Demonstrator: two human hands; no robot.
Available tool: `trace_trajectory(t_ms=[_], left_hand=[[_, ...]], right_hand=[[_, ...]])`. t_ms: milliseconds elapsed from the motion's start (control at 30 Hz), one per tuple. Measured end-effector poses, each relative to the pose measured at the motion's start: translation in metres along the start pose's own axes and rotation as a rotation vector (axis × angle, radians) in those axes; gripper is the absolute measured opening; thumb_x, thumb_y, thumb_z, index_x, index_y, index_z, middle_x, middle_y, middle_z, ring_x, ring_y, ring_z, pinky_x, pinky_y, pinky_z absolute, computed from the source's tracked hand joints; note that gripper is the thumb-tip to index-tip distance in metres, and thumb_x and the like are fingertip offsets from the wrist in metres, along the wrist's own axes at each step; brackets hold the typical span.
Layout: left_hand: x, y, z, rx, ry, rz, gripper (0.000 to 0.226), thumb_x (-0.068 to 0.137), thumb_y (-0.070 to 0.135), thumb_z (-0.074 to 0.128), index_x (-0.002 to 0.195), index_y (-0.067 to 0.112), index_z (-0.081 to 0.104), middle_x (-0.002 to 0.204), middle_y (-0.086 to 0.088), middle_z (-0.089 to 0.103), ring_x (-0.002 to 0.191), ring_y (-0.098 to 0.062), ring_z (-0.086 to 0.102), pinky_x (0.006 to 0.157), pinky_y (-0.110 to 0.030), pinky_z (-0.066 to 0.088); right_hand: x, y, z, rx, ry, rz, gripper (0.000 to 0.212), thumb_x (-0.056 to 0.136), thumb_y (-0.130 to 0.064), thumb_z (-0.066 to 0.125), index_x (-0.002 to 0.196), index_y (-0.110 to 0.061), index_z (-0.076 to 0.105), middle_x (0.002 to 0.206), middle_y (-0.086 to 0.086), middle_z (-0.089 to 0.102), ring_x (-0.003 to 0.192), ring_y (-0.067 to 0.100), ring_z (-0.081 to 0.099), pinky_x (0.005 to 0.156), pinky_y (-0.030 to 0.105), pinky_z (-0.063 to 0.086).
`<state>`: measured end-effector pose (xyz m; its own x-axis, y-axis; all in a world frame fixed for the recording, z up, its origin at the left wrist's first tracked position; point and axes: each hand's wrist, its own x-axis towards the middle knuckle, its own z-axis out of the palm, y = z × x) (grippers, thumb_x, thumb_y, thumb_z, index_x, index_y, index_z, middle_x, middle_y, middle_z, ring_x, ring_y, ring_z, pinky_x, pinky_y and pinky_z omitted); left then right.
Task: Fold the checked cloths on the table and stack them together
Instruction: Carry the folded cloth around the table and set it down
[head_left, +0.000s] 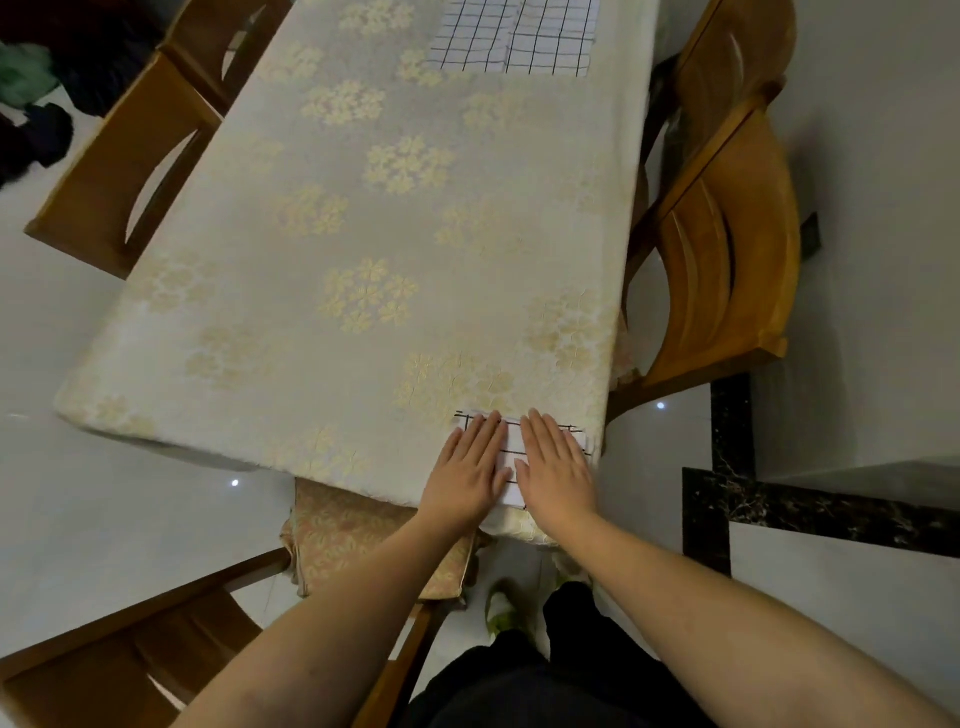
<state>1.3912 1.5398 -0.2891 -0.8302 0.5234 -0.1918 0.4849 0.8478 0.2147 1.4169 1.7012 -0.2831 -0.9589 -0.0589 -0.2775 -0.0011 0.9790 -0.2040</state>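
Folded checked cloth (511, 447), white w/ dark grid lines, sits at the near right corner of the worktop (332, 249). Left hand (467, 467) & right hand (558, 467) lie flat on it, fingers (488, 428) straight, pressing, not gripping. Another checked cloth (514, 36) lies spread at the far end.

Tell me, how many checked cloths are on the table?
2: one folded cloth under both hands at the near edge, one checked cloth at the far end, partly cut off by the picture.
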Motion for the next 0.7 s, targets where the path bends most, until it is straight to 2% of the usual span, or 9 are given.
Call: trace_trajectory(t_ms=[67, 167, 267, 400, 500, 633, 700], left_hand=[[-0.001, -0.004, 0.002, 0.026, -0.031, 0.028, 0.062, 0.102, 0.047, 0.019, 0.154, 0.014, 0.017, 0.161, -0.004, 0.013, 0.149, -0.020, 0.011, 0.119, -0.042, 0.020], [0.000, -0.007, 0.002, 0.036, -0.059, 0.023, 0.063, 0.101, 0.050, 0.018, 0.155, 0.018, 0.008, 0.162, -0.001, 0.004, 0.149, -0.018, 0.003, 0.120, -0.040, 0.013], [-0.001, -0.009, -0.001, 0.036, -0.069, -0.039, 0.067, 0.099, 0.058, 0.015, 0.155, 0.024, 0.001, 0.162, 0.000, -0.005, 0.149, -0.018, -0.006, 0.120, -0.039, 0.002], [-0.003, -0.013, -0.005, 0.007, -0.077, -0.135, 0.072, 0.094, 0.064, 0.007, 0.153, 0.027, -0.011, 0.159, 0.005, -0.017, 0.147, -0.014, -0.016, 0.119, -0.036, -0.007], [-0.004, -0.019, -0.007, 0.001, -0.073, -0.200, 0.072, 0.095, 0.065, 0.008, 0.152, 0.027, -0.014, 0.159, 0.007, -0.018, 0.147, -0.013, -0.016, 0.120, -0.036, -0.005], [-0.004, -0.018, -0.010, 0.021, -0.095, -0.194, 0.072, 0.095, 0.064, 0.010, 0.152, 0.027, -0.015, 0.159, 0.007, -0.019, 0.147, -0.014, -0.016, 0.120, -0.037, -0.006], [-0.004, -0.017, -0.012, 0.039, -0.107, -0.207, 0.072, 0.095, 0.063, 0.009, 0.152, 0.026, -0.015, 0.159, 0.006, -0.019, 0.147, -0.015, -0.016, 0.120, -0.038, -0.007]], right_hand=[[-0.004, 0.004, 0.005, -0.020, -0.017, 0.028, 0.068, 0.093, -0.050, 0.000, 0.152, -0.017, -0.004, 0.161, 0.001, -0.006, 0.148, 0.016, -0.003, 0.118, 0.033, -0.008], [-0.008, 0.010, 0.007, -0.035, -0.019, 0.070, 0.071, 0.095, -0.054, 0.013, 0.152, -0.013, 0.017, 0.160, 0.005, 0.016, 0.147, 0.019, 0.016, 0.117, 0.038, 0.008], [-0.012, 0.019, 0.007, -0.028, -0.032, 0.088, 0.072, 0.095, -0.056, 0.019, 0.152, -0.011, 0.021, 0.159, 0.007, 0.020, 0.147, 0.020, 0.019, 0.116, 0.041, 0.013], [-0.015, 0.026, 0.006, -0.037, -0.059, 0.091, 0.070, 0.096, -0.055, 0.017, 0.152, -0.013, 0.014, 0.161, 0.005, 0.014, 0.148, 0.019, 0.013, 0.117, 0.040, 0.009], [-0.015, 0.032, 0.004, -0.052, -0.052, 0.094, 0.070, 0.096, -0.055, 0.011, 0.152, -0.015, 0.008, 0.161, 0.002, 0.007, 0.148, 0.017, 0.005, 0.117, 0.039, 0.003], [-0.013, 0.040, 0.002, -0.055, -0.049, 0.058, 0.070, 0.095, -0.055, 0.007, 0.152, -0.015, 0.006, 0.161, 0.002, 0.005, 0.148, 0.016, 0.004, 0.117, 0.037, -0.001], [-0.013, 0.040, 0.000, -0.054, -0.041, 0.042, 0.071, 0.093, -0.055, 0.002, 0.152, -0.015, 0.000, 0.162, 0.001, 0.000, 0.148, 0.016, -0.002, 0.117, 0.036, -0.005]])
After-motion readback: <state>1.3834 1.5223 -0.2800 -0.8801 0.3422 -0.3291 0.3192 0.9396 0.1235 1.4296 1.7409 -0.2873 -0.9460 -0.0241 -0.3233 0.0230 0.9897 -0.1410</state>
